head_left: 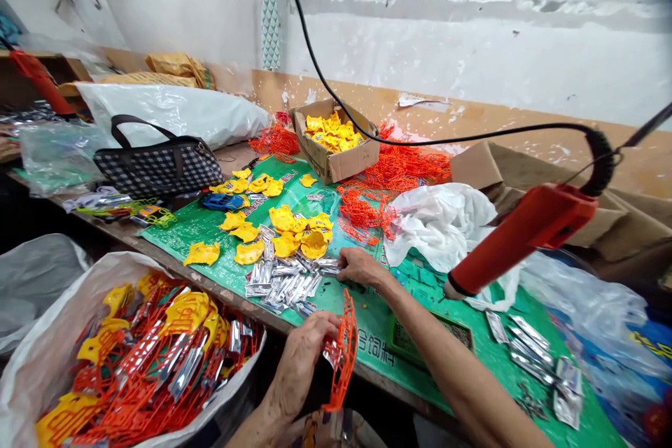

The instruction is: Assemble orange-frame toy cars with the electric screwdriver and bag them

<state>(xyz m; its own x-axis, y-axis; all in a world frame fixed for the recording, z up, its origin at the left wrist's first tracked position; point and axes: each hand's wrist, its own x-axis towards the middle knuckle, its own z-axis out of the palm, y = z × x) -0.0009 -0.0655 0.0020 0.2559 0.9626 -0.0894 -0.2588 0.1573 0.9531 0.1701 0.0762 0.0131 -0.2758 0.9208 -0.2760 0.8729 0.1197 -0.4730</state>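
Observation:
My left hand (307, 350) is closed on an orange plastic lattice piece (345, 346), curved and held upright in front of the table edge. A silvery, shiny bit shows beside its fingers. My right hand (361, 267) reaches over the green table cover, its fingers pinched at the end of a silver strip (328, 264). That strip lies at the right side of a pile of silver strips (291, 287). Just behind the pile sit several yellow plastic shells (286, 245).
A red-orange electric screwdriver (525, 241) hangs at the right on a black cable, above a green tray of small parts (433, 334). Behind are a cardboard box (344, 164) of yellow shells and orange lattice pieces (404, 161). A white sack (26, 392) of assembled pieces stands front left.

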